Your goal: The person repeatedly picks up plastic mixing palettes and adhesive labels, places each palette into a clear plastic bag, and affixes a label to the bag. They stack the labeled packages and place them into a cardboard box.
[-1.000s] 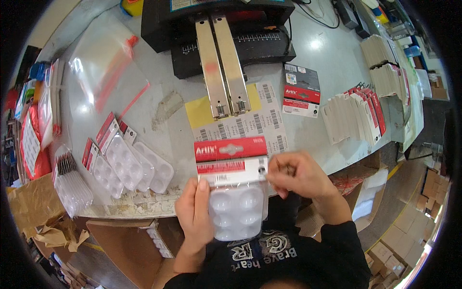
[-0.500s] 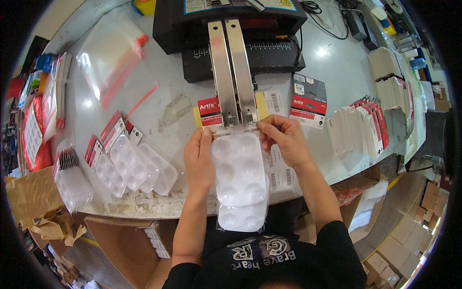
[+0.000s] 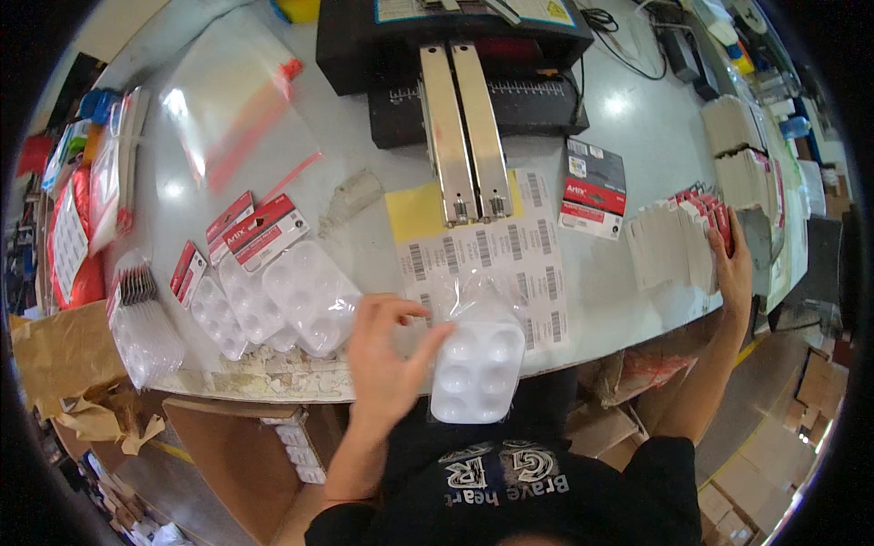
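A white plastic paint palette (image 3: 478,373) in a clear bag lies at the bench's front edge. My left hand (image 3: 390,355) is just left of the palette, blurred a little, its thumb and fingers apart and nothing held. At the far right my right hand (image 3: 734,266) pinches the near end of a row of folded red-and-white header cards (image 3: 669,241). Left of my left hand rest bagged palettes with red-and-black header cards (image 3: 309,296). Another bundle of carded palettes (image 3: 146,341) stands at the far left.
A black machine (image 3: 473,114) with two metal arms (image 3: 464,136) reaches over a sheet of barcode labels (image 3: 496,250). A black-and-red card (image 3: 592,187) lies to its right. Clear plastic bags (image 3: 228,109) are spread at back left. Cardboard boxes (image 3: 241,464) stand below the bench.
The carded palette that was at the metal arms now lies with the left group. An uncarded bagged palette is in front of me. My right hand has gone right to the cards.
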